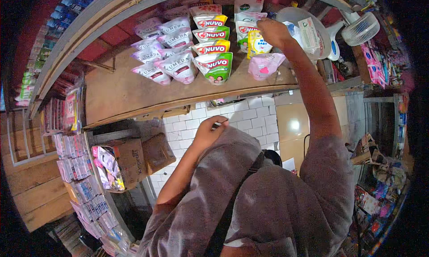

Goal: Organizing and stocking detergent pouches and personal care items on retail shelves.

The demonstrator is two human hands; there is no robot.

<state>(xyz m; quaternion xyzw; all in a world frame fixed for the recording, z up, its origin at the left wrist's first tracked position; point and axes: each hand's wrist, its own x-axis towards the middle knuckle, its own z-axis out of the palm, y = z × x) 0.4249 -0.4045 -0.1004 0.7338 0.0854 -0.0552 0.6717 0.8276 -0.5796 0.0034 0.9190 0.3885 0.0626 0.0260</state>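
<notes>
My right hand (276, 34) reaches over the shelf (114, 89) into a short row of soap refill pouches. Its fingertips are at the top edge of a pale pouch (250, 16); whether they grip it is hidden. Just below the hand stands a yellow baby-product pouch (259, 44), with a pink pouch (265, 66) in front of it. To the left are a row of Nuvo pouches (214, 67) and two rows of white-and-purple Yumeda pouches (177, 67). My left hand (211, 131) hovers by the grey shirt, loosely curled with a gap inside the thumb, no object visible in it.
A clear plastic tub (311, 22) and a white fan (360, 29) stand right of the pouches. Below the shelf's front edge, an open cardboard box (132, 163) sits at left over white floor tiles (184, 134). Hanging packets (87, 191) line the left side.
</notes>
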